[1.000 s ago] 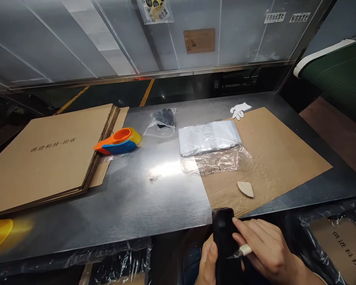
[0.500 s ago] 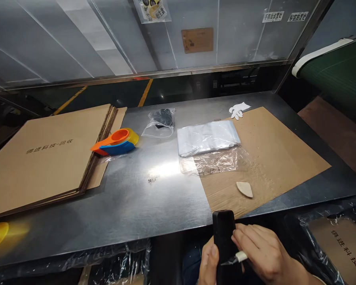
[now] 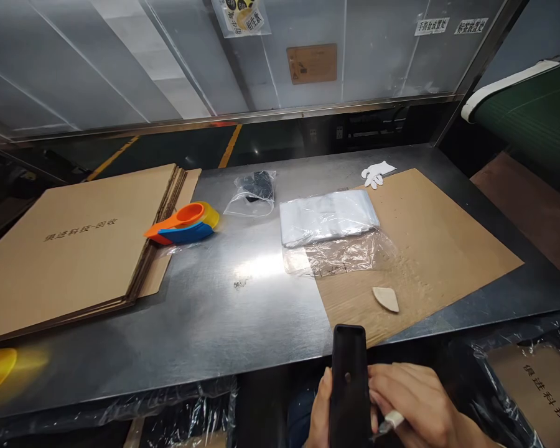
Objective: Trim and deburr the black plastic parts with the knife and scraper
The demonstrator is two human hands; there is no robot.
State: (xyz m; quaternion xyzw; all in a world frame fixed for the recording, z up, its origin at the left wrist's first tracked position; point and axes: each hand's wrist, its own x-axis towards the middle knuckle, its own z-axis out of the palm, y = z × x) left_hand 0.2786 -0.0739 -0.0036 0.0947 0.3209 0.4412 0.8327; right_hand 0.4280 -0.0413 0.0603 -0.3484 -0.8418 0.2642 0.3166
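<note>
Left hand [image 3: 320, 407] gripping black part [image 3: 350, 379] at counter's [image 3: 205, 323] front edge; right hand [image 3: 415, 398] pinching knife [image 3: 391, 422], contact unclear. Possible fault: knife skids on smooth side, nicks left hand.

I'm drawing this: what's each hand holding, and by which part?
Left hand: black part, by its left edge. Right hand: tool, by its pale handle.

Factory workshop: metal workbench [image 3: 200, 323], cardboard stack [image 3: 86, 255], yellow floor lines [image 3: 230, 146].
</note>
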